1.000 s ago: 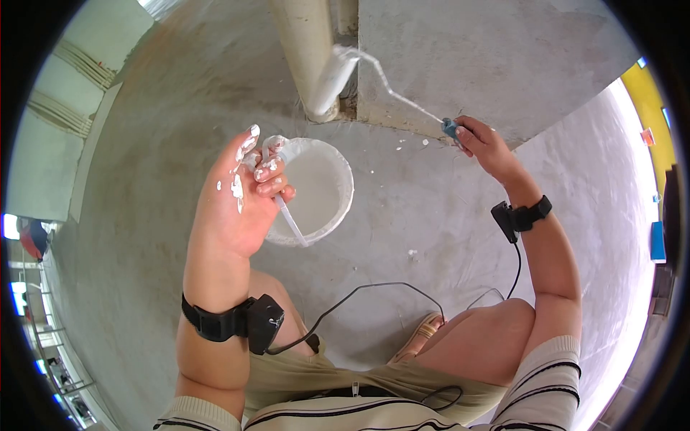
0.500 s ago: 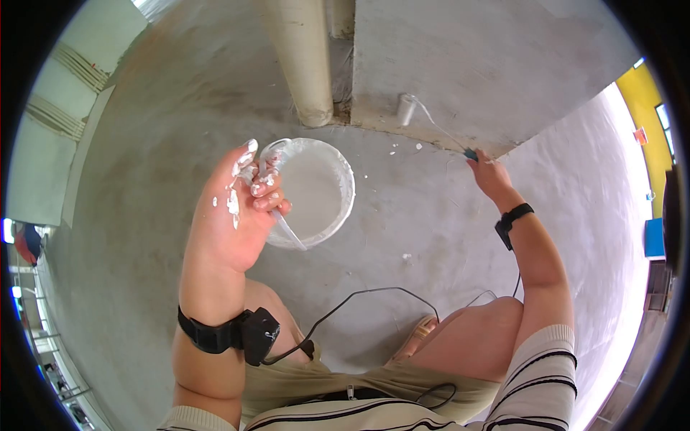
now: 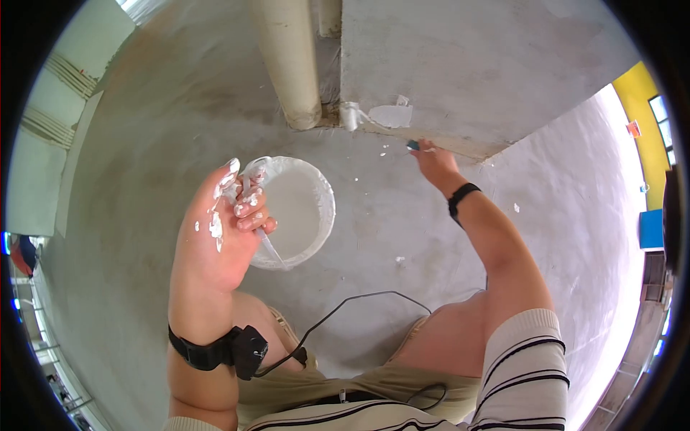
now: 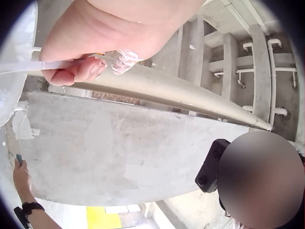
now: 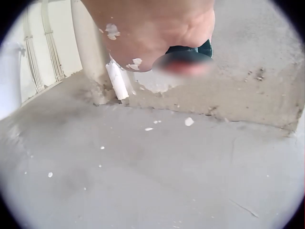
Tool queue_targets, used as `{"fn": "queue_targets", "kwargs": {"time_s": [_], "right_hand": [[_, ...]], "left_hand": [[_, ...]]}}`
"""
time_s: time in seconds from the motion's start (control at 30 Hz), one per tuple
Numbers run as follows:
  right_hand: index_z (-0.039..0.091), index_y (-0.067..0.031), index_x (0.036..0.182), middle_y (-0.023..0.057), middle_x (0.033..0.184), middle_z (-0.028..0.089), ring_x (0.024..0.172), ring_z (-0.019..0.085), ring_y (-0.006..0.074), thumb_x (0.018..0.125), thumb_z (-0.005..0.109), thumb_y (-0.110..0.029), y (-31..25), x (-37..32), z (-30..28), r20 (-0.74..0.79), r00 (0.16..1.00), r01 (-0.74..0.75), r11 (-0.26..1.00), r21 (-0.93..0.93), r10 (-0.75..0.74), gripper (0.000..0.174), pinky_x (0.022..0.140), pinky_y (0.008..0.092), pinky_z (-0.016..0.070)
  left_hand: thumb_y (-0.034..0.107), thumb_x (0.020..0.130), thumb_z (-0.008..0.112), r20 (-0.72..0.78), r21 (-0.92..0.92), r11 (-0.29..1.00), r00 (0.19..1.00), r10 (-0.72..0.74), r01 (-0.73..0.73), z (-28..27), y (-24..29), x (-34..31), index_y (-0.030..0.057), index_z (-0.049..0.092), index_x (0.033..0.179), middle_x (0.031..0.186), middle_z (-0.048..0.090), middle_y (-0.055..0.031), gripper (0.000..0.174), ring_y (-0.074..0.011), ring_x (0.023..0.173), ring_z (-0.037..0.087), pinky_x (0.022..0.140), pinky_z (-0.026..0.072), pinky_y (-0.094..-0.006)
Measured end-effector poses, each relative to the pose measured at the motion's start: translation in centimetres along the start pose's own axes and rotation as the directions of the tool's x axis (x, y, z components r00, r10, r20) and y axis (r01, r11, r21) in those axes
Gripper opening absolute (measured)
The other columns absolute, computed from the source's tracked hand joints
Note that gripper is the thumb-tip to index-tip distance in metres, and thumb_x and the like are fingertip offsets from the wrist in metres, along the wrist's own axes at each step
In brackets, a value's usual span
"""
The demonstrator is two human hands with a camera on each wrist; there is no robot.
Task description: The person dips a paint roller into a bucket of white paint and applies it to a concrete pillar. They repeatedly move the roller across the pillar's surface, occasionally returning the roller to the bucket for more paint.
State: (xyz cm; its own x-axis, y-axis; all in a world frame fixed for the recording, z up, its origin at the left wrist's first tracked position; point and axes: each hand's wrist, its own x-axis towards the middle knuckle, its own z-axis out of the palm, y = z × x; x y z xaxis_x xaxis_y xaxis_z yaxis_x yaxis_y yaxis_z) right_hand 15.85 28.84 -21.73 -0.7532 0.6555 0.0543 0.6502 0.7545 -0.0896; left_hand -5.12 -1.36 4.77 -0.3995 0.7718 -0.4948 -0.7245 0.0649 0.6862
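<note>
White paint smears the thumb and fingers of my left hand [image 3: 223, 230], which grips the plastic strap handle [image 3: 271, 248] of a white bucket [image 3: 330, 208]. Pale paint or a pale coating shows inside the bucket. My right hand [image 3: 437, 164] grips the blue-green handle [image 3: 412, 145] of a paint roller. Its white roller head [image 3: 350, 116] is at the foot of the grey wall [image 3: 467, 65], by the corner near the pipe. A fresh white patch [image 3: 392, 116] lies on the wall just right of the roller. In the right wrist view the roller head [image 5: 117, 82] stands tilted beside the pipe.
A thick cream pipe [image 3: 287, 68] rises left of the wall's corner. White paint drops [image 5: 189, 121] dot the grey concrete floor [image 5: 143, 157]. A black cable [image 3: 345, 298] runs from the left wrist camera across the lap. A blue box [image 3: 651, 230] stands far right.
My right hand has swung the roller from in front of the pipe to the wall, then left along its foot; a white patch now shows there. My left hand still holds the bucket.
</note>
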Motion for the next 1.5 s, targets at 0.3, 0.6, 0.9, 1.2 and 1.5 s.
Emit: {"fn": "queue_targets", "kwargs": {"time_s": [0.3,0.6,0.9,1.2,1.5], "right_hand": [[0.049,0.0036,0.113,0.0195,0.095,0.065,0.089,0.063,0.0338,0.095,0.043,-0.029,1.6,-1.7,-3.8,0.066,0.996,-0.061,0.998,-0.03,0.063,0.037,0.073,0.0423,0.0509],[0.048,-0.0039,0.103,0.0162,0.088,0.065,0.082,0.064,0.0336,0.094,0.047,-0.026,17.9,-15.8,-3.7,-0.088,0.967,-0.254,0.943,-0.213,0.24,0.025,0.068,0.0435,0.0503],[0.048,-0.0051,0.105,0.0177,0.087,0.065,0.079,0.062,0.0367,0.093,0.048,-0.027,14.8,-14.8,-6.5,-0.118,0.938,-0.335,0.939,-0.074,0.326,0.025,0.067,0.0456,0.0498],[0.047,0.0009,0.103,0.0215,0.087,0.064,0.083,0.063,0.0378,0.096,0.042,-0.031,2.2,-3.3,-6.2,-0.024,0.99,-0.136,0.991,-0.003,0.136,0.033,0.068,0.0447,0.0499],[0.047,0.0029,0.103,0.0204,0.085,0.064,0.08,0.063,0.036,0.096,0.044,-0.03,-1.4,-3.1,-8.0,-0.029,1.0,0.004,0.99,0.143,0.0,0.033,0.066,0.0433,0.0507]], "left_hand": [[0.033,0.086,0.055,-0.012,0.044,0.999,1.0,0.022,-0.022,-0.1,-0.5,0.0,0.0039,0.056,0.084,0.057,0.036,0.003,0.029,-0.0091,0.054,0.033,0.064,0.0315,-0.0281],[0.03,0.086,0.057,0.028,0.003,0.999,0.999,-0.04,0.04,0.2,-0.3,0.0,0.0062,0.054,0.079,0.057,0.038,0.0016,0.025,-0.0101,0.053,0.034,0.064,0.0329,-0.0296],[0.031,0.086,0.058,0.037,0.022,0.999,0.998,-0.046,0.045,0.7,-0.4,-0.3,0.0061,0.053,0.078,0.057,0.039,0.0019,0.027,-0.0097,0.053,0.034,0.064,0.0334,-0.0297],[0.034,0.088,0.054,0.017,0.063,0.998,1.0,-0.001,0.0,0.4,-0.5,-0.5,0.0043,0.056,0.086,0.058,0.037,0.0038,0.029,-0.0085,0.054,0.034,0.065,0.0334,-0.0278],[0.034,0.091,0.049,0.028,0.067,0.998,0.999,-0.018,0.016,0.2,-0.7,-0.3,0.0035,0.055,0.089,0.058,0.037,0.0039,0.031,-0.0084,0.054,0.034,0.064,0.0333,-0.0266]]}}
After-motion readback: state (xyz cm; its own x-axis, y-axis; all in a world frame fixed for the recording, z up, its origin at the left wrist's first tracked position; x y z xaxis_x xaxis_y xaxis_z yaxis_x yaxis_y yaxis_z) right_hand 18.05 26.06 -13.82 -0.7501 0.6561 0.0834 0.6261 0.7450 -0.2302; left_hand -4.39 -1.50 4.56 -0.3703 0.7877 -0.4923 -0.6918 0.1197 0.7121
